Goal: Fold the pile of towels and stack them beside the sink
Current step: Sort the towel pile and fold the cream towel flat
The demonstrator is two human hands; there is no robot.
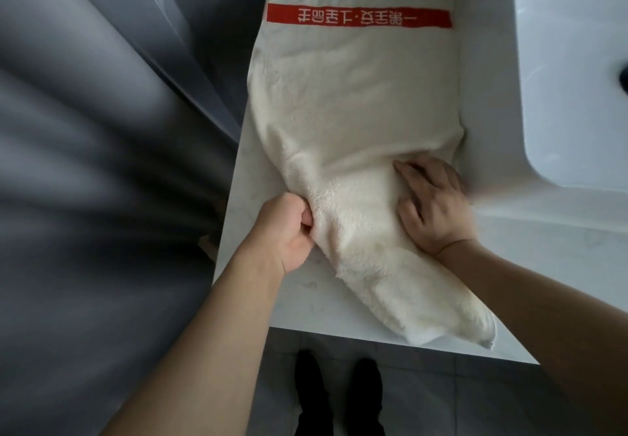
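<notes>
My left hand (289, 228) has its grip bunched on the towel (353, 123)'s left edge; my right hand (433, 206) lies flat on it. The towel's long axis runs straight away from me along the bench (306, 299), so I judge the near end folds forward.

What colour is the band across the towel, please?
Red band with white lettering, in the head view.

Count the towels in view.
1. The towel lies on the counter left of the sink, gripped by the left hand and pressed by the right hand. Others may be hidden underneath.
</notes>
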